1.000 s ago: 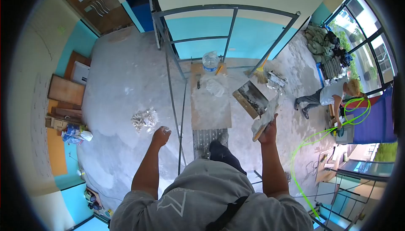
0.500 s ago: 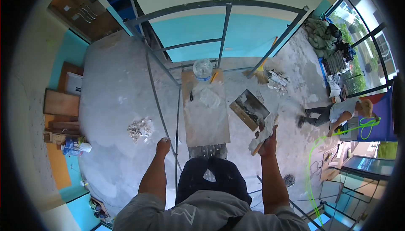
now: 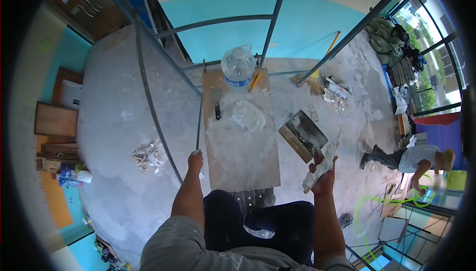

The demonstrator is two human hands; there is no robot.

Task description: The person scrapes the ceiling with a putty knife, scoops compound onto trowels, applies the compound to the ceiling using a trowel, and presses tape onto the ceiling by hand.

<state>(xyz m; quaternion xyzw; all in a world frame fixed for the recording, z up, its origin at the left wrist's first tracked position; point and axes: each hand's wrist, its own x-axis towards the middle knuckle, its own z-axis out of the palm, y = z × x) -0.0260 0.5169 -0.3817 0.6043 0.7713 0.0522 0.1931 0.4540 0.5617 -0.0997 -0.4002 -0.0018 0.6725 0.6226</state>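
My left hand [image 3: 196, 161] is closed around a thin metal bar [image 3: 199, 127] of the scaffold frame, left of the plank. In my right hand [image 3: 324, 182] is a putty-covered board [image 3: 321, 169], seen nearly edge-on and thick with white paste. Just beyond my right fingers is a rectangular, paste-smeared metal tool [image 3: 303, 135] with a brownish side; how it is held is partly hidden. In front of my knees, the plank [image 3: 243, 164] bears a mound of white putty [image 3: 248, 116], a dark-handled tool [image 3: 217, 112], a yellow cutter-like tool [image 3: 255, 81] and a clear plastic jug [image 3: 238, 66].
Scaffold rails [image 3: 218, 25] surround the plank, high above the floor. Debris piles [image 3: 148, 156] and a broom [image 3: 313, 82] are below. At the right, another person [image 3: 419, 159] bends near a green hose [image 3: 359, 216]. Sacks [image 3: 384, 40] stand by the window.
My view has shifted and come closer to the plank. My left hand now grips the bar. My legs have shifted, and the other person has moved down in view, bending lower.
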